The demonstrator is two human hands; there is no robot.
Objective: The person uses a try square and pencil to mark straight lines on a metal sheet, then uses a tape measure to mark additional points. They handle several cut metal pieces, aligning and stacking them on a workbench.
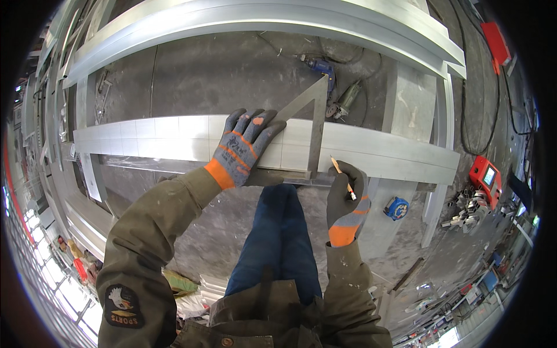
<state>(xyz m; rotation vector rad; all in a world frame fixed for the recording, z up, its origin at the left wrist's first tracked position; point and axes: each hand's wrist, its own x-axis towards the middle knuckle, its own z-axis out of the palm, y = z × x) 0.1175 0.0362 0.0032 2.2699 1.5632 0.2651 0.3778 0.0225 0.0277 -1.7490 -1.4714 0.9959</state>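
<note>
A metal triangle square [317, 130] lies across a silvery metal bar [174, 136], its tip jutting past the bar's far edge. My left hand [246, 142], in a grey and orange work glove, presses on the square's left part and holds it against the bar. Part of the square is hidden under that hand. Just right of the square, my right hand [348, 194], gloved alike, is closed around a pencil [337, 166]. The pencil's point is up near the bar's surface. Thin crosswise lines show on the bar to the left.
A blue tape measure [396, 209] rests on a flat metal piece at right. Beyond the bar, a blue power drill [320, 66] and an angle grinder [344, 101] lie on the floor. A long metal beam [243, 20] spans the far side. A red device [485, 177] stands far right.
</note>
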